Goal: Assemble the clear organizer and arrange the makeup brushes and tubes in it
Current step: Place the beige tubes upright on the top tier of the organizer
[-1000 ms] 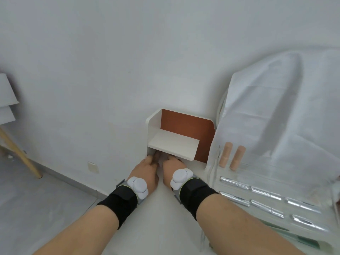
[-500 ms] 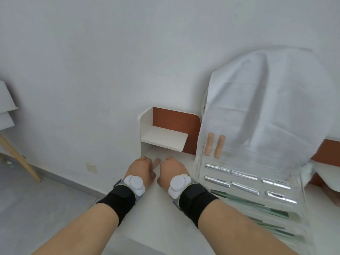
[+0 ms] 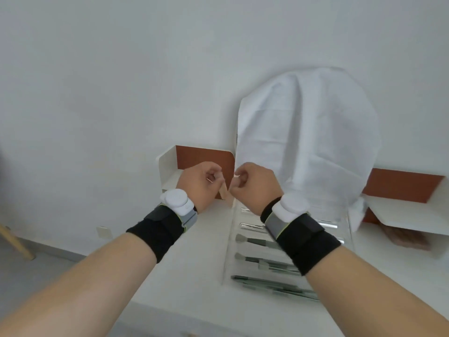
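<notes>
Table: smooth matte white top, set against a plain white wall.

Clear organizer: transparent hard-plastic tray with straight walls, lying flat on the table below my right wrist. Contents, in rows: shiny silver tubes towards the wall; grey-green makeup brushes with slim handles nearer me. My right forearm hides part of the rows.

White cloth: soft, creased fabric draped over something tall and rounded behind the organizer; what is under it cannot be told.

Shelf unit: white with rounded corners and a rust-brown back panel, at the far edge of the table, partly behind my hands.

My left hand: raised above the table, back towards me, fingers curled in; a small thin glinting item shows between the fingertips, too small to identify. Black wrist band with a white round device.

My right hand: raised level with the left, just beside it, fingers clenched into a loose fist; whether they grip anything I cannot tell. Matching band and device.
</notes>
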Demonstrator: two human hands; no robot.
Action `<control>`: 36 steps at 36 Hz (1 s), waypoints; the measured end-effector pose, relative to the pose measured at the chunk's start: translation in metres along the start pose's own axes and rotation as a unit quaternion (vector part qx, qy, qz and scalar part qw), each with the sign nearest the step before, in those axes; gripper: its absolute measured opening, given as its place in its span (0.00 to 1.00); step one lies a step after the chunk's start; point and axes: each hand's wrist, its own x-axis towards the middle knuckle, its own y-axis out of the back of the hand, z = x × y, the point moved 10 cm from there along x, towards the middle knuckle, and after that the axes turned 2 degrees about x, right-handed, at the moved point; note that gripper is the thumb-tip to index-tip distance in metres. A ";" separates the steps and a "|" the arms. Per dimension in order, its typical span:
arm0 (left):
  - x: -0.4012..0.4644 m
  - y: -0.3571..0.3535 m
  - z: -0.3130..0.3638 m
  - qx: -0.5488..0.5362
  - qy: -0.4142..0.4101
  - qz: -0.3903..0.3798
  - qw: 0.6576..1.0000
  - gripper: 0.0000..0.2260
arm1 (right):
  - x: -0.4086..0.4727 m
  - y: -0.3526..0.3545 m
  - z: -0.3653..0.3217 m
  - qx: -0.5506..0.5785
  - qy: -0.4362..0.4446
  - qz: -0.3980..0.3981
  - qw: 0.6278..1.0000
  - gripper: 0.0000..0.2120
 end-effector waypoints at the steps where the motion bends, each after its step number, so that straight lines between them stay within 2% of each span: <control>1: 0.004 -0.002 0.007 -0.004 -0.008 -0.002 1.000 0.08 | 0.001 0.011 0.000 0.022 -0.007 0.002 1.000 0.06; 4: 0.018 -0.022 0.039 -0.014 -0.041 -0.017 0.999 0.09 | 0.003 0.050 0.020 0.037 -0.022 0.037 0.998 0.03; 11: 0.039 -0.072 0.088 -0.001 -0.080 -0.074 0.994 0.10 | 0.006 0.093 0.070 0.026 -0.070 0.058 0.995 0.06; 18: 0.046 -0.110 0.094 0.048 -0.100 -0.130 0.985 0.10 | 0.006 0.089 0.109 0.027 -0.107 0.051 0.993 0.08; 24: 0.047 -0.121 0.094 0.132 -0.121 -0.165 0.970 0.11 | 0.008 0.076 0.123 0.028 -0.116 0.035 0.992 0.08; 36: 0.051 -0.128 0.078 0.156 -0.118 -0.190 0.962 0.12 | 0.016 0.055 0.123 0.023 -0.095 0.017 0.995 0.07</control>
